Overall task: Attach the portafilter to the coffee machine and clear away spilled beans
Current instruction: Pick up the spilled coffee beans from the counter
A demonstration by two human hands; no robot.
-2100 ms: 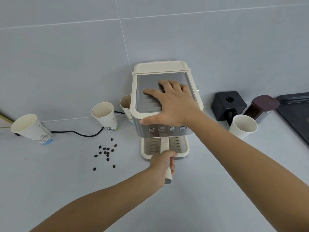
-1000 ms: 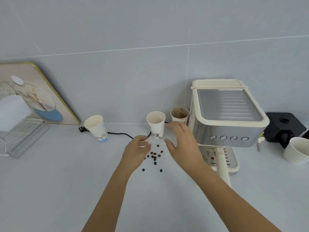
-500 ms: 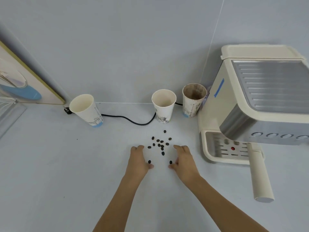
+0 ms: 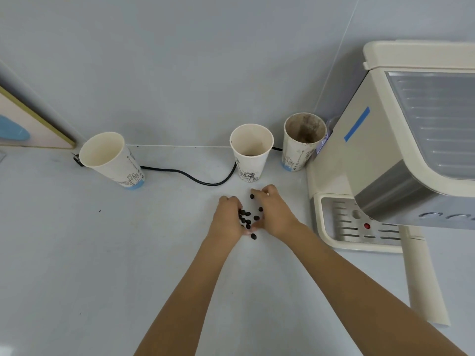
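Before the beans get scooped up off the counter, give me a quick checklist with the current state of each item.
1. Beans gathered: the coffee beans lie bunched between the left hand and right hand: ok.
2. No strays: one stray bean sits near the wrists, another bean by the right fingertips: not ok.
3. Hands cupped around the pile, nothing lifted yet: ok.
4. Cup ready: the middle paper cup stands upright just behind the pile: ok.
5. Portafilter handle sticks out from the coffee machine; locked: cannot tell.
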